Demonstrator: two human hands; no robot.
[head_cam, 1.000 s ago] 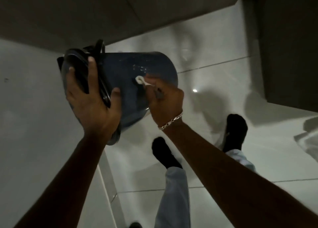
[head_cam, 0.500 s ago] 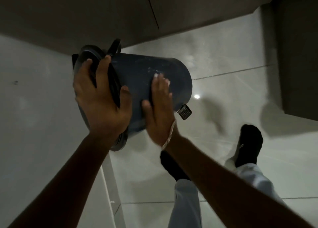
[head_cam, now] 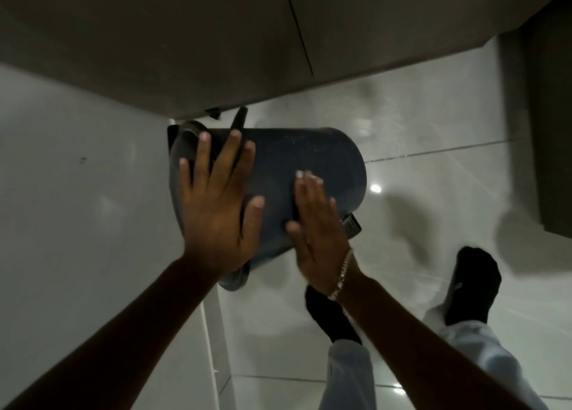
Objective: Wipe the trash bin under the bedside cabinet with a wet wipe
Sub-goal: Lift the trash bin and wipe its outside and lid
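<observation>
A dark blue pedal trash bin point(head_cam: 278, 159) is held off the floor, lying on its side with the lid end to the left. My left hand point(head_cam: 216, 214) grips that lid end, fingers spread over the rim and lid. On the bin's side wall lies my right hand point(head_cam: 315, 224), pressed flat, with a bracelet on its wrist. A white wet wipe point(head_cam: 305, 174) peeks out beyond its fingertips; most of it is hidden under the palm. The bin's black foot pedal point(head_cam: 351, 225) sticks out just right of that hand.
A dark cabinet point(head_cam: 185, 38) overhangs the top of the view. A white surface point(head_cam: 77, 193) fills the left. Glossy tiled floor point(head_cam: 433, 124) lies below, with dark furniture point(head_cam: 551, 131) at the right. My feet in black socks point(head_cam: 473, 279) stand under the bin.
My right hand went from pinching the wipe to lying flat on the bin's side and slid a little along it. The bin turned, bringing the pedal into view.
</observation>
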